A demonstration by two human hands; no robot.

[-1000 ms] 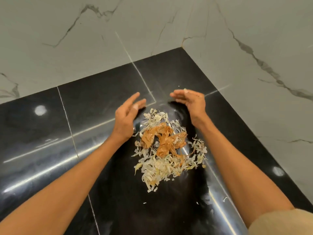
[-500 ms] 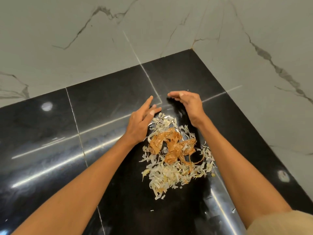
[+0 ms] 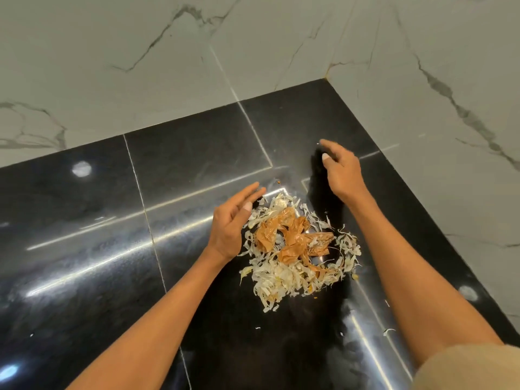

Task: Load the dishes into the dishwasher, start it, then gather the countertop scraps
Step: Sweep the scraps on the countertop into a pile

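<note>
Looking down at the black countertop (image 3: 197,170), you have both bare hands spread on either side of the scrap pile (image 3: 298,254), and neither one holds anything. Your left hand (image 3: 230,220) stands on its edge with the fingers straight and close together, palm turned toward the pile, its thumb side touching or just beside the pale shreds at the pile's left rim; the view is too coarse to say which. Your right hand (image 3: 342,170) is farther back, near the corner where the two marble walls (image 3: 281,46) meet, fingers loosely curled and apart from the heap, with bare counter between it and the nearest shreds. The pile lies between your forearms, made of whitish papery peelings with crumpled orange-brown skins (image 3: 289,235) lying on top near its middle. A few stray flakes (image 3: 389,330) sit loose on the counter nearer you, well apart from the heap. You have no bowl, bin or other container in view; the scraps rest straight on the polished stone. A beige sleeve (image 3: 472,367) shows at the lower right corner.
</note>
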